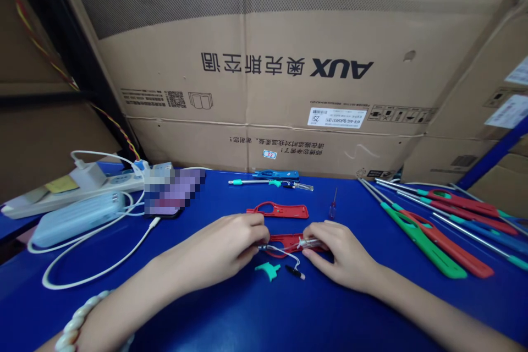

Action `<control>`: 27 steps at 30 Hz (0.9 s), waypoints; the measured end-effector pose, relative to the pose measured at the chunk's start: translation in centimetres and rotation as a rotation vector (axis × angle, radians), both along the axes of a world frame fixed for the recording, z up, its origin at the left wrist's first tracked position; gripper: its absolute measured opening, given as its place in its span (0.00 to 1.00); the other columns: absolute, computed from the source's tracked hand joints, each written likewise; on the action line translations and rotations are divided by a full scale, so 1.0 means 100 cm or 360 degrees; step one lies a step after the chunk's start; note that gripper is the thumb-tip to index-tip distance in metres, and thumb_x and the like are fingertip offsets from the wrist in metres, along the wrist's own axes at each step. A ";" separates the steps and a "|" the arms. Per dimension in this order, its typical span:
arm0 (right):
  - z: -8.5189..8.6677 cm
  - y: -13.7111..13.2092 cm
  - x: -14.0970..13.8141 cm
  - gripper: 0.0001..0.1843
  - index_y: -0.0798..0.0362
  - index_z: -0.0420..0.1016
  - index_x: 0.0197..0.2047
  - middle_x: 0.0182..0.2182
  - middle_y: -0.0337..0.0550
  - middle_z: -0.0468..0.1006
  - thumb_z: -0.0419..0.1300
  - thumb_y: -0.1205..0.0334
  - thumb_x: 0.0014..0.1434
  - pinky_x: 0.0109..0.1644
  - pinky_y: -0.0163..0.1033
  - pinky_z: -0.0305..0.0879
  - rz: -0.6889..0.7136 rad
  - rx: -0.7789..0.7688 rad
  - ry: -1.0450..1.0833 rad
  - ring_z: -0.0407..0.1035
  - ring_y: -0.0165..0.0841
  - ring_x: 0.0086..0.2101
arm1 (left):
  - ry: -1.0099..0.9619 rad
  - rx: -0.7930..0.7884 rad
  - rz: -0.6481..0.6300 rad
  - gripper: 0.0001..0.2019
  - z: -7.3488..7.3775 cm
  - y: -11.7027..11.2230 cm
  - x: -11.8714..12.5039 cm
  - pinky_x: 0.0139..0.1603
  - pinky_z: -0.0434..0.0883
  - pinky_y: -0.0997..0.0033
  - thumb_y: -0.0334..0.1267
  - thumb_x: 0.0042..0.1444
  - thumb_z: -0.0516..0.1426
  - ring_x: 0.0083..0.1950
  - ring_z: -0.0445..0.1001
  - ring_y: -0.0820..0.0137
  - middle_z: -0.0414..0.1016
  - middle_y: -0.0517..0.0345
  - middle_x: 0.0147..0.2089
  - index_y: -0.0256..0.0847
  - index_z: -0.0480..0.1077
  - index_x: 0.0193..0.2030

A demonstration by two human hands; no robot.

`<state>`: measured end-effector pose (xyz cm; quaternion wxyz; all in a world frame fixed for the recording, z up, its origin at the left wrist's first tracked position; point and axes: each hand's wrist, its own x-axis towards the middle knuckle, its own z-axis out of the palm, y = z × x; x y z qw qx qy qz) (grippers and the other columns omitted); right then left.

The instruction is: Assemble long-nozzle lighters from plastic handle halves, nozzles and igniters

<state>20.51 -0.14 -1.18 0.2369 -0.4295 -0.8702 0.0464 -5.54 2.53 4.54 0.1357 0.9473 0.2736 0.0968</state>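
Head view: left hand [243, 237] is pinching a small metallic piece [263, 248] at the left end of the lower red shell [291, 242], which is lying on the blue table [223, 308]. Right hand [339, 250] is pinching a clear tube [309, 243] over the shell's right part. Green piece [269, 270] and black piece [294, 271] are lying just nearer the wearer.
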 end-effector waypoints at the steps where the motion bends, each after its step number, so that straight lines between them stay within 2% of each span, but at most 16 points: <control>1: 0.001 0.000 0.000 0.02 0.51 0.65 0.37 0.29 0.38 0.73 0.55 0.63 0.60 0.33 0.37 0.58 -0.0022 -0.0003 0.0040 0.65 0.32 0.27 | -0.0027 -0.0001 0.0006 0.09 0.001 0.002 -0.001 0.40 0.67 0.71 0.23 0.59 0.50 0.40 0.72 0.68 0.71 0.56 0.40 0.39 0.69 0.38; 6: 0.002 -0.001 0.000 0.01 0.50 0.63 0.39 0.24 0.35 0.69 0.52 0.63 0.63 0.30 0.35 0.59 -0.0100 -0.0095 0.0248 0.64 0.31 0.24 | -0.0167 -0.0014 0.0057 0.10 0.005 0.009 -0.005 0.38 0.66 0.72 0.27 0.63 0.49 0.39 0.71 0.68 0.70 0.56 0.40 0.40 0.70 0.42; 11: -0.001 0.001 0.001 0.04 0.50 0.65 0.41 0.32 0.41 0.72 0.51 0.62 0.66 0.35 0.37 0.63 -0.0111 -0.0026 0.0398 0.67 0.33 0.30 | -0.0291 -0.0030 0.0054 0.09 0.009 0.013 -0.009 0.41 0.66 0.72 0.29 0.64 0.50 0.41 0.71 0.68 0.72 0.57 0.42 0.42 0.69 0.45; 15: -0.001 0.005 -0.001 0.04 0.51 0.67 0.40 0.35 0.43 0.72 0.52 0.63 0.66 0.39 0.39 0.63 -0.0082 0.0061 0.0342 0.67 0.35 0.35 | -0.0289 0.0066 -0.0033 0.12 0.011 0.014 -0.010 0.45 0.65 0.71 0.28 0.65 0.48 0.45 0.71 0.68 0.72 0.58 0.45 0.45 0.67 0.50; 21: 0.000 0.006 -0.005 0.04 0.52 0.71 0.38 0.36 0.44 0.72 0.55 0.66 0.64 0.41 0.42 0.63 -0.0010 0.0093 0.0179 0.65 0.37 0.37 | -0.0169 0.0072 -0.0085 0.13 0.006 0.017 -0.004 0.43 0.65 0.70 0.23 0.63 0.47 0.42 0.71 0.68 0.73 0.58 0.43 0.42 0.68 0.44; 27: -0.005 0.005 -0.006 0.04 0.52 0.70 0.37 0.35 0.43 0.72 0.56 0.69 0.62 0.40 0.43 0.63 -0.0015 0.0011 0.0138 0.64 0.36 0.36 | -0.0084 0.0083 -0.0101 0.13 0.001 0.017 0.002 0.42 0.65 0.68 0.22 0.62 0.47 0.42 0.72 0.68 0.74 0.56 0.42 0.40 0.68 0.43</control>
